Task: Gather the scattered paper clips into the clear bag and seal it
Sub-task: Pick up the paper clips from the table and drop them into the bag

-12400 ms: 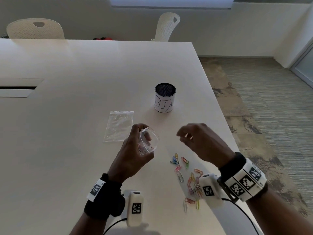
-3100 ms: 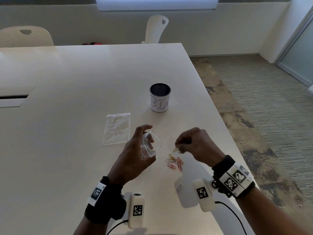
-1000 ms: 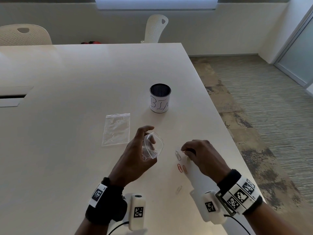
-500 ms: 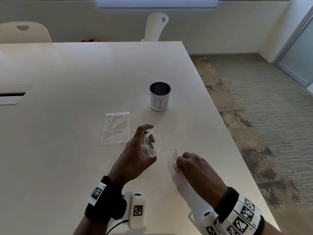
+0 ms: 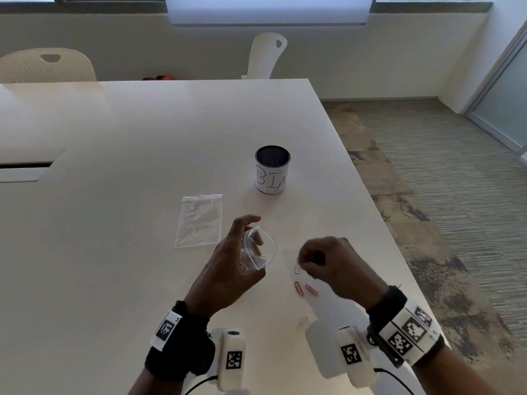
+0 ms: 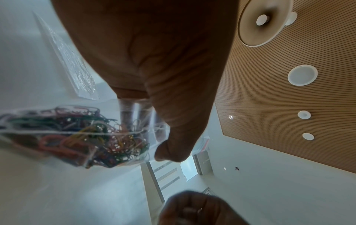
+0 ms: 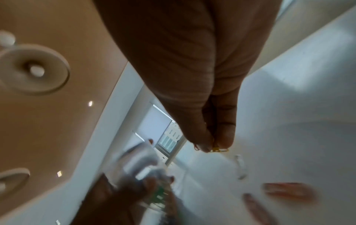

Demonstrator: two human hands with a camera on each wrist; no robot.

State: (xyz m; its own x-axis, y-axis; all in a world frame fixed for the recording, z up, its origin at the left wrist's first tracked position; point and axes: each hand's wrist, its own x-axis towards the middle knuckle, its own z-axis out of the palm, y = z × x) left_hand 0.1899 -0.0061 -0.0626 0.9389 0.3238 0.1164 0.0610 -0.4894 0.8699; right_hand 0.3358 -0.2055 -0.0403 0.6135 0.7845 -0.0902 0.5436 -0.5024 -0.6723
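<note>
Judging by what lies on the table [image 5: 114, 252], we are near the end of gathering: only a silver clip [image 5: 297, 265] and two red clips [image 5: 305, 289] remain loose near our right hand [image 5: 332, 265], with perhaps one pale clip nearer us, too faint to be sure. Sealing is not yet done. Our left hand [image 5: 228, 275] curls its thumb and fingers round the clear bag [image 5: 261, 249], holding its mouth open above the table; the left wrist view shows a tangled mass of coloured paper clips [image 6: 77, 137] filling its lower part. Our right hand is raised just beside the bag's mouth, thumb and fingertips [image 7: 224, 137] pinched on a small yellow clip [image 7: 219, 150], with possibly a second one there. A second, flat bag [image 5: 199, 220] lies on the table beyond the left hand and looks empty. The mesh cup [image 5: 272, 169] stands farther off; we cannot tell what is in it.
</note>
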